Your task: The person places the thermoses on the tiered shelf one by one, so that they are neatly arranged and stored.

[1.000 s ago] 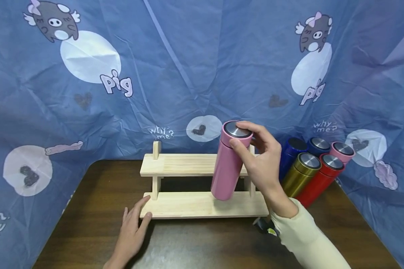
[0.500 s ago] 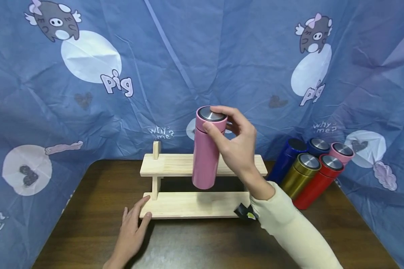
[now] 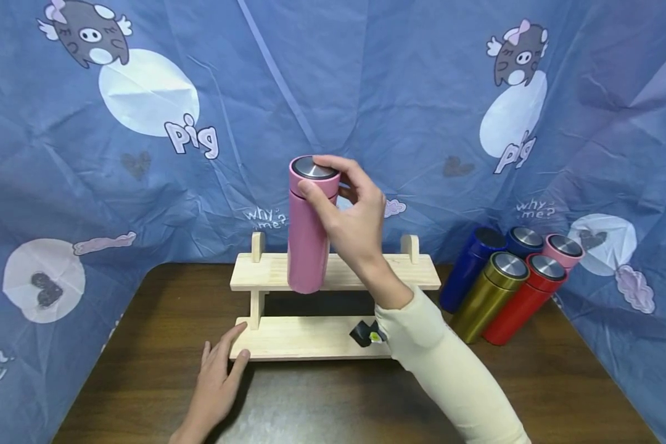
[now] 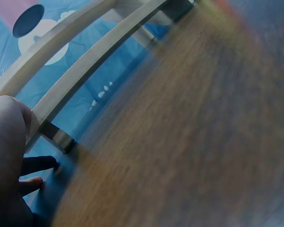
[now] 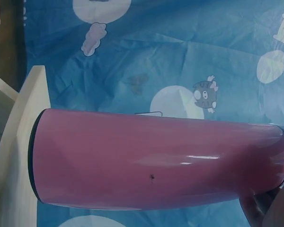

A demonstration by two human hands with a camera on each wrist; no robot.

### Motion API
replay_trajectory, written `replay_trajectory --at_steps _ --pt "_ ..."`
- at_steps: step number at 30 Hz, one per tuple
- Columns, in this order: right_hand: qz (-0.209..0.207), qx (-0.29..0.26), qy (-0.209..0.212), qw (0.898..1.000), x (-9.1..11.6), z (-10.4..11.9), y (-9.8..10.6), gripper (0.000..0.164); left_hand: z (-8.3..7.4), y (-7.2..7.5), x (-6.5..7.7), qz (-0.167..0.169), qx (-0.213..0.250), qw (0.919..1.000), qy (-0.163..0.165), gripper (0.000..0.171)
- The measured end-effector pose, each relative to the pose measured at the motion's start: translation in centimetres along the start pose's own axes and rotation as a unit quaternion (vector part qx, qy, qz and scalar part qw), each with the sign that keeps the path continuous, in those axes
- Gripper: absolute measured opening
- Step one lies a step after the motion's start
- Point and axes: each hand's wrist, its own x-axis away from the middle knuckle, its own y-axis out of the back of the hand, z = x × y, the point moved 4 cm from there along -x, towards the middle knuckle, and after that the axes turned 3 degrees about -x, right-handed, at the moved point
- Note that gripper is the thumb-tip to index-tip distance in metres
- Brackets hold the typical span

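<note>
My right hand (image 3: 357,216) grips a pink thermos bottle (image 3: 309,237) by its top, thumb and fingers around the silver-topped lid. Upright, the bottle hangs in front of and above the upper shelf of a two-tier wooden rack (image 3: 300,338); its dark base (image 4: 28,21) shows apart from the wood in the left wrist view. The pink body (image 5: 146,156) fills much of the right wrist view, where the right fingers are mostly hidden. My left hand (image 3: 215,379) rests at the left end of the lower shelf, thumb at the front edge and fingers extended along the side.
On the right of the brown table (image 3: 161,394) stand several more bottles: blue (image 3: 466,277), dark blue (image 3: 524,240), pink (image 3: 565,248), gold (image 3: 485,302) and red (image 3: 524,308). A blue printed cloth (image 3: 333,92) hangs behind. Short posts (image 3: 410,248) rise from the upper shelf.
My right hand has carried the pink thermos bottle left and upward, from over the rack's right part to over the upper shelf's middle-left. The left hand, rack and other bottles stay put.
</note>
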Motion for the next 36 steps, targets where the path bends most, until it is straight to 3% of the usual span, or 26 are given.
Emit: replay_trajectory --at_steps 13,24,36 --pt "0.006 0.007 -0.02 1.0 0.2 -1.8 -2.2 0.04 0.0 0.1 0.2 0.004 -0.002 0.9999 0.009 0.048" --pt "0.002 0.028 -0.006 1.0 0.6 -3.1 -3.8 0.042 0.1 0.1 0.2 0.005 0.005 1.0 0.007 0.048" --pt "0.003 0.017 -0.004 1.0 0.5 -3.7 -4.8 0.043 0.0 0.1 0.0 0.006 -0.001 1.0 0.006 0.048"
